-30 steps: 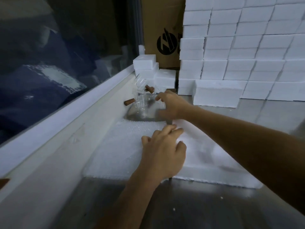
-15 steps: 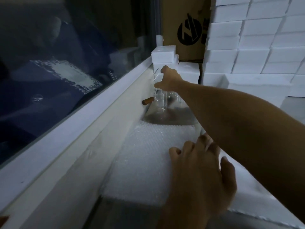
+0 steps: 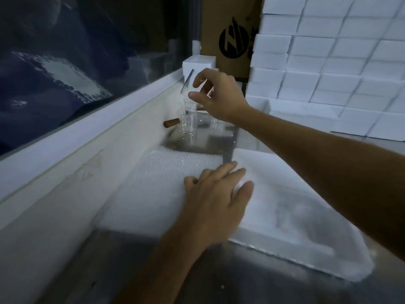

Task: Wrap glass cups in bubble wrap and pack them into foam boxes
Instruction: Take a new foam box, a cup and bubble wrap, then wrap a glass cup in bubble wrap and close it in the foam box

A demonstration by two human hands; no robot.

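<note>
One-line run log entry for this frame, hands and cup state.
right hand: holds glass cup, tilted, lifted | left hand: flat on bubble wrap | other cups: on table

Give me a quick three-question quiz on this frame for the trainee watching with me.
1. True or false: the right hand holds a glass cup lifted and tilted above the other cups.
2. What does the left hand rest on?
A. a cardboard box
B. bubble wrap
C. the window sill
3. Fill in: the stacked white foam boxes stand on the ____ side of the view.

Key: 1 true; 2 B; 3 right.
</note>
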